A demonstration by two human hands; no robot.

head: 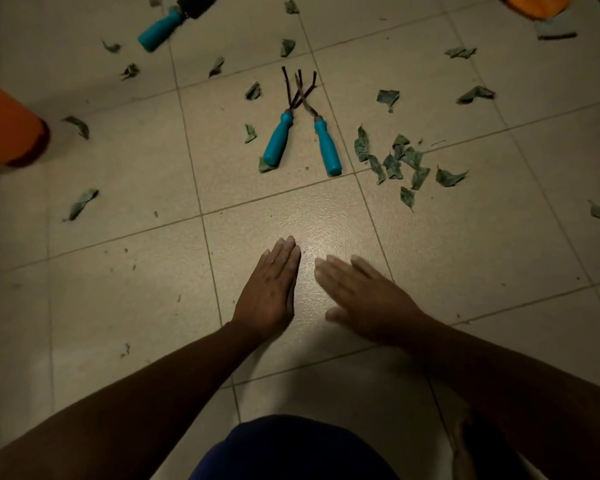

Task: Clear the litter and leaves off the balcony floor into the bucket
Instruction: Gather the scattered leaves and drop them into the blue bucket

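Note:
Torn green leaves lie scattered over the beige tiled floor (125,289). The thickest cluster of leaves (397,161) is right of centre, and single leaves such as one (82,203) at the left lie apart. My left hand (269,292) is stretched out flat with straight fingers held together, holding nothing. Just to its right, my right hand (364,296) is also flat and slightly blurred, fingers spread, holding nothing. Both hands hover over a bare tile, short of the leaves. An orange bucket (9,128) shows partly at the left edge.
Two hand tools with teal handles, a small rake (281,133) and a fork (326,147), lie crossed beyond my hands. A teal-handled trowel (167,24) lies at the top left. Another orange object (537,5) and a grey piece (556,29) sit at the top right.

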